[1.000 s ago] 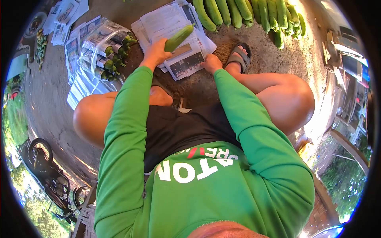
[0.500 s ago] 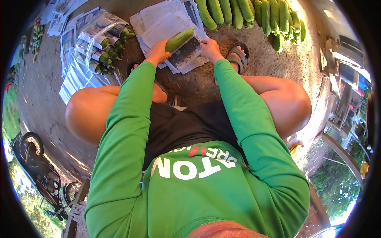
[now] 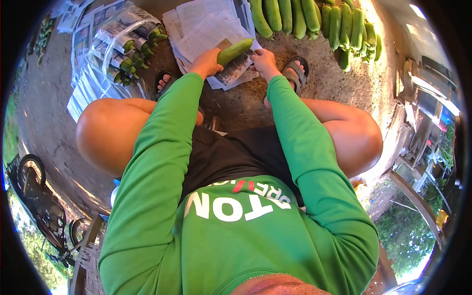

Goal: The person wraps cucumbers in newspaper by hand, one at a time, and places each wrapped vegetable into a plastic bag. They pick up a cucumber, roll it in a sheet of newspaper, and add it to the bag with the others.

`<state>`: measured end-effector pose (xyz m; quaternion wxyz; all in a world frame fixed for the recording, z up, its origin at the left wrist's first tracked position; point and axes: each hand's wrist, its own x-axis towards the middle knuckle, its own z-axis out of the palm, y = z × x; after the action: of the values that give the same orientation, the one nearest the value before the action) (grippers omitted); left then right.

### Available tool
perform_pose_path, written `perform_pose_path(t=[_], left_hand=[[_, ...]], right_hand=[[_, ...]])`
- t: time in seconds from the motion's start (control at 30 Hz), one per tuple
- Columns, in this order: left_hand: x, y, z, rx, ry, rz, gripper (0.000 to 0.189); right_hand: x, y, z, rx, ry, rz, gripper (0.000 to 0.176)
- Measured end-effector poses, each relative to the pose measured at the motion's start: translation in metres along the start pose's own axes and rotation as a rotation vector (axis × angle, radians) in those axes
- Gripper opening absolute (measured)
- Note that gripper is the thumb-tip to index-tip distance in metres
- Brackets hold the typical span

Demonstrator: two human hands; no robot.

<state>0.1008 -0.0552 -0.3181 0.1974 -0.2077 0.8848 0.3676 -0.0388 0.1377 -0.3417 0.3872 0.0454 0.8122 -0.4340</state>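
My left hand (image 3: pixel 206 63) grips the near end of a long green cucumber (image 3: pixel 235 51), which lies slanted on a stack of newspaper sheets (image 3: pixel 206 29) on the ground before me. My right hand (image 3: pixel 264 60) pinches the near edge of the top sheet, just right of the cucumber. I am squatting, with both knees wide and green sleeves reaching forward.
A row of several loose cucumbers (image 3: pixel 314 19) lies beyond the paper, at the top right. A clear plastic bag of paper-wrapped cucumbers (image 3: pixel 123 44) sits at the upper left on more newspaper. My sandalled feet (image 3: pixel 295 69) flank the stack. A motorbike (image 3: pixel 39 196) stands at lower left.
My left hand has brought the cucumber down onto the paper stack. My right hand slid along the sheet's edge up to the cucumber. The view has shifted slightly.
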Motion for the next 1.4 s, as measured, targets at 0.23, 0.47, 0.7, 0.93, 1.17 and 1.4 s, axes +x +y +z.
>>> perform_pose_path(t=[0.23, 0.47, 0.7, 0.93, 1.17, 1.4], left_hand=[[0.012, -0.01, 0.019, -0.123, -0.066, -0.043, 0.072], [0.017, -0.015, 0.029, -0.09, -0.024, 0.024, 0.069], [0.03, -0.025, 0.035, -0.603, -0.138, -0.204, 0.063], [0.014, -0.032, 0.024, -0.353, 0.017, -0.089, 0.054], [0.023, -0.035, 0.039, -0.363, 0.267, -0.179, 0.036], [0.009, -0.005, 0.014, -0.025, 0.26, -0.031, 0.023]], right_hand=[[-0.012, -0.012, -0.009, -0.012, -0.009, 0.049, 0.032], [-0.018, -0.042, -0.015, -0.087, -0.06, 0.035, 0.04], [0.006, -0.048, 0.004, 0.315, -0.161, 0.13, 0.047], [0.004, -0.062, 0.02, 0.453, -0.051, 0.119, 0.048], [-0.026, -0.044, 0.05, -0.999, -0.105, -0.798, 0.04], [-0.015, -0.036, 0.059, -1.286, 0.045, -1.226, 0.02]])
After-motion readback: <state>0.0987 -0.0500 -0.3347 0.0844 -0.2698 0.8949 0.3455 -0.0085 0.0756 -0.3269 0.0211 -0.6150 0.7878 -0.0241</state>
